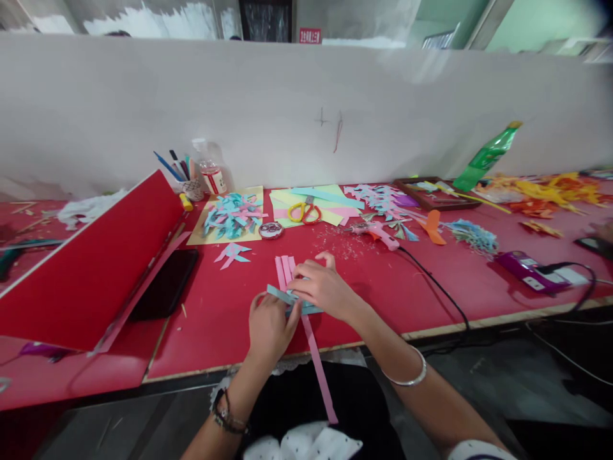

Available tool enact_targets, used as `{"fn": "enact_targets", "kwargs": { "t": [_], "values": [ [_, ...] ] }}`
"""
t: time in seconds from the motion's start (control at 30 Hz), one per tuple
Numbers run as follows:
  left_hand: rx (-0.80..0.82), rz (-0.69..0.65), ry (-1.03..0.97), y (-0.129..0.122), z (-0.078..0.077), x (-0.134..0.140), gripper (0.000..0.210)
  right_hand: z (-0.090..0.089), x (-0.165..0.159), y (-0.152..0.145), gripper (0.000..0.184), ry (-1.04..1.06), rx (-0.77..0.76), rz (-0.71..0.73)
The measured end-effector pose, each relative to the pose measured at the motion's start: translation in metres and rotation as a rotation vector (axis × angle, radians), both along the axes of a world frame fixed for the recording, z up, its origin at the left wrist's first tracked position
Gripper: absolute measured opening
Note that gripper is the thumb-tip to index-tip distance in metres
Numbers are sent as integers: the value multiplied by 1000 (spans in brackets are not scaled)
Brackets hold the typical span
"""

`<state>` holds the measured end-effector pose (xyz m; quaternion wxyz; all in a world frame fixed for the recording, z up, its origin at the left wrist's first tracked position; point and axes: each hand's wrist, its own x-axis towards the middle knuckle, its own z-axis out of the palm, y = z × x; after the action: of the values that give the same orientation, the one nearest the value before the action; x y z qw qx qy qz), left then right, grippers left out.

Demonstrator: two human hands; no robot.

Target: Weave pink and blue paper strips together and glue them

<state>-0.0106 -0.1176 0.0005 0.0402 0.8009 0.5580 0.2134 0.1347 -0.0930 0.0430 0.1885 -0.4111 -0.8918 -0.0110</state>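
Pink paper strips (284,271) and light-blue paper strips (311,310) cross one another at the table's front edge, between my hands. My left hand (271,322) is closed at the lower left of the crossing, fingers on a blue strip. From the right, my right hand (323,287) reaches over with its fingertips pressed on the strips. One long pink strip (318,370) hangs from the crossing over the edge toward my lap. The fingers hide most of where the strips overlap. A folded pink-and-blue paper piece (232,254) lies beyond my left hand.
Scissors (305,211) lie on paper sheets, beside a round tin (271,230) and a pile of folded pieces (232,216). A pink glue gun (378,234) trails its cord rightward. A red board (96,268) leans over a black phone (167,284). A green bottle (486,160) stands tilted.
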Motion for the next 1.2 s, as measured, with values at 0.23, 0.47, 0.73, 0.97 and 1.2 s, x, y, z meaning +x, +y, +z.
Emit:
{"fn": "enact_targets", "kwargs": {
  "t": [0.23, 0.47, 0.73, 0.97, 1.2],
  "values": [
    [28, 77, 33, 7, -2, 0, 31, -2, 4, -6, 20, 56, -89, 29],
    [-9, 113, 49, 9, -3, -2, 47, -14, 40, -42, 50, 87, -320, -57],
    [-10, 117, 35, 10, 0, -3, 48, -40, 20, -68, 43, 30, -296, -70],
    [-62, 96, -20, 10, -1, -7, 43, -46, 17, -72, 54, -73, -257, 11],
    [-75, 76, -37, 10, -2, -7, 43, -54, 15, -77, 26, 86, -203, -43]
  ]
}}
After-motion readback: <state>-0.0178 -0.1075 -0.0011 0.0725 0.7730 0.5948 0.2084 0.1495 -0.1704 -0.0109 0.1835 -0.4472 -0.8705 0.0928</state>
